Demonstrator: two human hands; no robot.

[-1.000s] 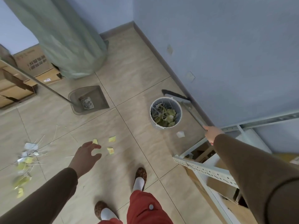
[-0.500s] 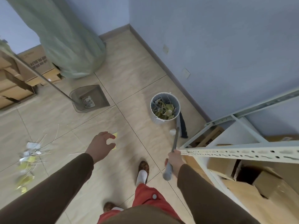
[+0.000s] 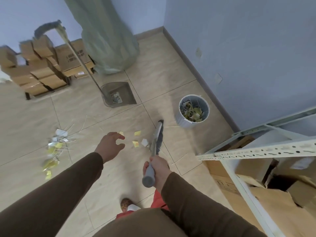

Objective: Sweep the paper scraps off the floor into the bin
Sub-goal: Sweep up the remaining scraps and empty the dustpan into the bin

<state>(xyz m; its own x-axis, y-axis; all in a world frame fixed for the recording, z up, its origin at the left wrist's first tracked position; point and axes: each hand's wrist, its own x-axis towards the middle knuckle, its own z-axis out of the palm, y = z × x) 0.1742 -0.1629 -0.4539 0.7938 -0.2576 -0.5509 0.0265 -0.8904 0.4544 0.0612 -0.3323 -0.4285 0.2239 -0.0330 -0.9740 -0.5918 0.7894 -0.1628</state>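
My right hand (image 3: 158, 168) grips the grey handle of a broom (image 3: 158, 137), whose dark brush head rests on the tiled floor in front of me. Just left of the brush lie a few yellow and white paper scraps (image 3: 137, 142). A bigger heap of scraps (image 3: 55, 144) with thin sticks is spread further left. The white bin (image 3: 183, 120), part full of scraps, stands to the right near the wall. A grey dustpan (image 3: 126, 89) with a long handle stands on the floor behind. My left hand (image 3: 111, 144) hovers empty, fingers apart, above the floor.
A metal shelf frame (image 3: 256, 151) with cardboard boxes (image 3: 273, 211) under it stands close on my right. Stacked cartons (image 3: 42, 71) and a tall green sack (image 3: 109, 40) stand against the far wall. My slippered foot (image 3: 125, 203) is below.
The broom has swung left from beside the bin and the shelf out onto the open floor, its head now by the small scraps. The view has turned left.
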